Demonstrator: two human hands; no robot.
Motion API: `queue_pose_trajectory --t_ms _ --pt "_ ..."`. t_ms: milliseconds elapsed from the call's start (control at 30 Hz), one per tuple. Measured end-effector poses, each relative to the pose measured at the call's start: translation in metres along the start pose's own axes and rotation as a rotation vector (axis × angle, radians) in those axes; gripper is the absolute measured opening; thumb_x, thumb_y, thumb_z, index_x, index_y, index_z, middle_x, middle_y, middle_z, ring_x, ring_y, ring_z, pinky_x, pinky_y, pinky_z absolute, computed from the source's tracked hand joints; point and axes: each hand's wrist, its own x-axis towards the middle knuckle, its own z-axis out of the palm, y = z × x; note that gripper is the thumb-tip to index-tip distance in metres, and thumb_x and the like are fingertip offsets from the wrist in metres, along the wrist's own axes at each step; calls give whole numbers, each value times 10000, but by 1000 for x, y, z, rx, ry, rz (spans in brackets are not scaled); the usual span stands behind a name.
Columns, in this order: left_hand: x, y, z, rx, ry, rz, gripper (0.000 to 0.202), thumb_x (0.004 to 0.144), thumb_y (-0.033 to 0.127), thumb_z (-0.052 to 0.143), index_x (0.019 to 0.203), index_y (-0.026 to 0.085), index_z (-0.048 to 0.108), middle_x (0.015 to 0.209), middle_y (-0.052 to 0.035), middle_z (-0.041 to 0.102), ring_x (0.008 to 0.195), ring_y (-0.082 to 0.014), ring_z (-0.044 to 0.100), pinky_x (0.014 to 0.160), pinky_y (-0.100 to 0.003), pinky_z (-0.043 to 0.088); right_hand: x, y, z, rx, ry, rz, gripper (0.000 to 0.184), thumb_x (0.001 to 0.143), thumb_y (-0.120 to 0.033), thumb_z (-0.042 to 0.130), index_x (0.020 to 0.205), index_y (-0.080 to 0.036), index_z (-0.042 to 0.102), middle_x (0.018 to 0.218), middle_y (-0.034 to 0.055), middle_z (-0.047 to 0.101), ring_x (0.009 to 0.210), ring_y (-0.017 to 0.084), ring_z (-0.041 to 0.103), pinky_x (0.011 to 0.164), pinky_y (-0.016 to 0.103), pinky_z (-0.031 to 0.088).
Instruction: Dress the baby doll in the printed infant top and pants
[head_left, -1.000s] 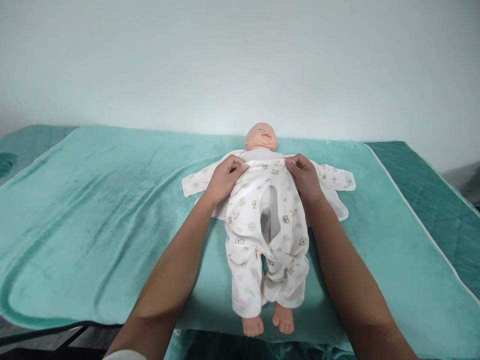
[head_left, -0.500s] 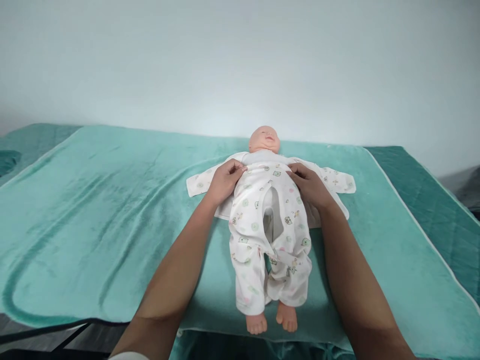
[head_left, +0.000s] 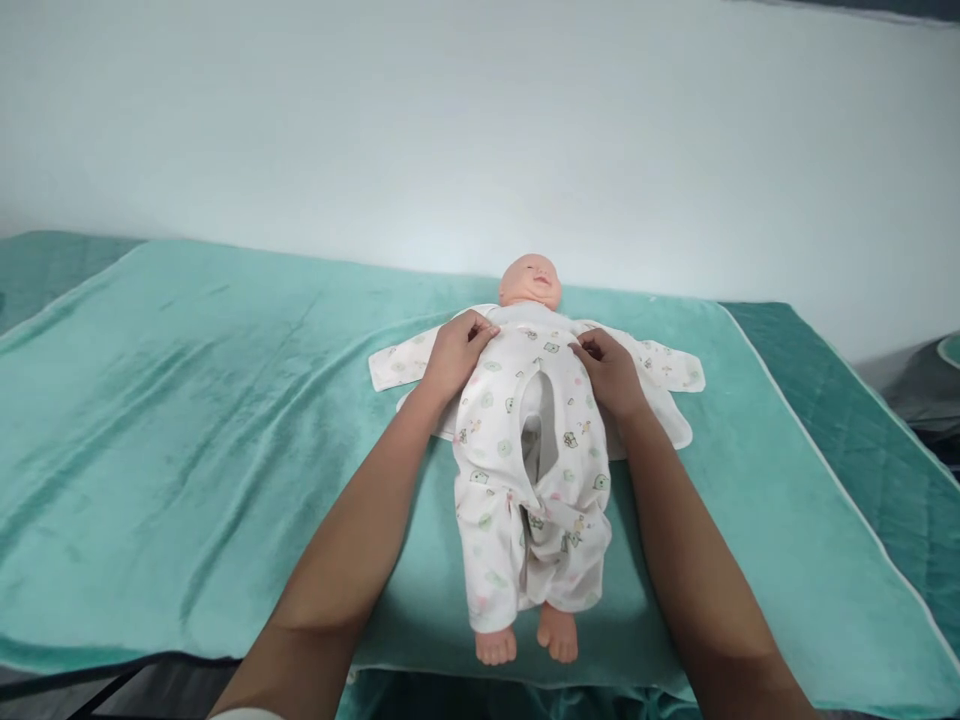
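A baby doll (head_left: 530, 280) lies on its back on a teal blanket (head_left: 187, 400), head toward the wall, bare feet toward me. It wears white printed trousers (head_left: 495, 470) with an open slit down the front. A white printed top (head_left: 660, 370) lies spread open under it, sleeves out to both sides. My left hand (head_left: 455, 352) is closed, pinching the trousers' waistband at the doll's chest on the left. My right hand (head_left: 609, 368) is closed on the waistband on the right.
A darker teal quilted mattress (head_left: 862, 400) shows beyond the blanket's right edge and at the far left. A pale wall (head_left: 480, 130) runs behind the bed. The blanket's front edge hangs near the doll's feet.
Both hands keep their pinch on the waistband at the doll's chest; my right hand has shifted slightly inward. The camera view has drifted a little.
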Motion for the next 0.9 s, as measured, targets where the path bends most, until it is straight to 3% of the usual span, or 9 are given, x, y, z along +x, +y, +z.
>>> queue_pose_trajectory --t_ms 133,300,433,667,767,900 --pt "-7 3 -4 -66 -31 -36 162 872 335 618 803 189 604 796 -1 613 755 -150 523 720 -277 402 1 -1 4 -71 100 -35 178 862 -391 610 814 -220 597 772 -9 599 754 183 527 749 327 406" --pt "-21 4 -15 -138 -110 -92 141 859 317 610 809 185 603 782 4 581 715 -126 510 654 -249 397 -8 -8 -4 -194 45 -12 263 870 -445 610 744 -216 579 736 5 604 731 193 510 695 331 393" --pt "-33 2 -25 -281 -249 -233 114 826 290 621 798 183 596 713 19 556 613 -104 489 566 -230 391 -16 -8 -14 -220 -51 89 307 888 -493 574 775 -212 622 772 22 667 740 206 534 670 333 394" --pt "-33 -10 -39 -452 -494 -396 167 712 224 704 854 178 629 781 15 618 669 -95 570 608 -211 470 -24 -3 -29 26 -280 206 169 828 -363 631 910 -220 667 927 33 729 849 226 626 750 345 479" --pt "-32 -13 -41 -448 -523 -391 207 688 236 743 838 183 610 772 21 611 690 -100 572 614 -206 476 -26 -5 -32 154 -351 233 197 785 -332 674 950 -224 665 1006 38 737 906 229 651 801 352 505" --pt "-34 -12 -37 -447 -506 -380 187 697 219 723 844 183 612 755 30 592 677 -96 552 607 -203 465 -27 -4 -27 254 -345 264 203 758 -341 680 915 -217 650 964 30 734 844 211 644 723 323 502"
